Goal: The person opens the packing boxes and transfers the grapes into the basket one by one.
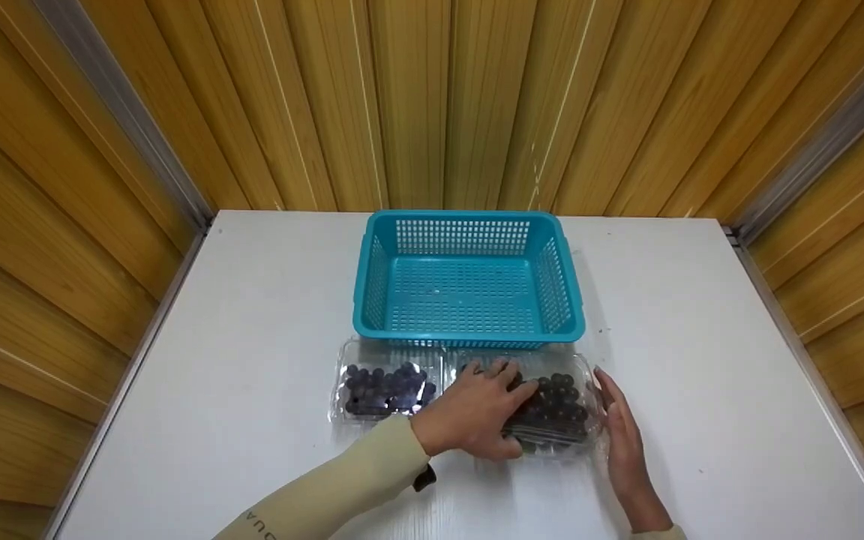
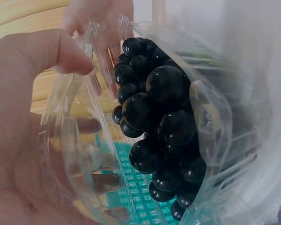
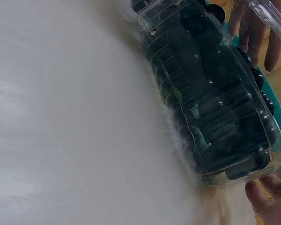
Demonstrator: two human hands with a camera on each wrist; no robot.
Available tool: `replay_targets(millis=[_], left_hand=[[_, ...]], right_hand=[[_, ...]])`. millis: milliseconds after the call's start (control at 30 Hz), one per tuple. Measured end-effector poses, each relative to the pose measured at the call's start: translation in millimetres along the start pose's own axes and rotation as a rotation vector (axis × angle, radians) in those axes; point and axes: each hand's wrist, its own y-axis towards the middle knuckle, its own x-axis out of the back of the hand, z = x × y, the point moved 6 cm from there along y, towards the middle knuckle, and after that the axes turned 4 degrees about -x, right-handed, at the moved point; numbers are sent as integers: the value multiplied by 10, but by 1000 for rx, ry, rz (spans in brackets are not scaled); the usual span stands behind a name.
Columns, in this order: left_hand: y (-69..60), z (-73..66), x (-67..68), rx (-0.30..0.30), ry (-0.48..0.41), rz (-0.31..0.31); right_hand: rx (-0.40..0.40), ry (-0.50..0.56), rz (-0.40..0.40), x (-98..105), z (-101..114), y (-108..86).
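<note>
A clear container of dark grapes [image 1: 559, 412] sits in front of the basket. My left hand [image 1: 477, 412] spreads over its left part, thumb toward the near side. The left wrist view has my left hand [image 2: 18, 122] gripping clear plastic [image 2: 61, 112] beside the dark grapes [image 2: 164, 122], some fingers visible through it. At the container's right end, my right hand [image 1: 627, 442] rests with fingers nearly straight; the right wrist view shows part of that right hand [image 3: 274, 201] by the container's end. Left of it lies a second clear container with purple grapes [image 1: 387, 386], partly behind my left forearm.
A teal plastic basket [image 1: 469, 336] with meshed walls stands directly behind both containers, nothing inside it. The white table [image 1: 267, 300] is bordered by wood-patterned panels at the back and sides.
</note>
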Motion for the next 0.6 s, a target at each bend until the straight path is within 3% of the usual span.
replay_targets(millis=[600], left_hand=[[-10,-3,15,-1,9,7]], right_hand=[[6,1,-42,33,36,-34]])
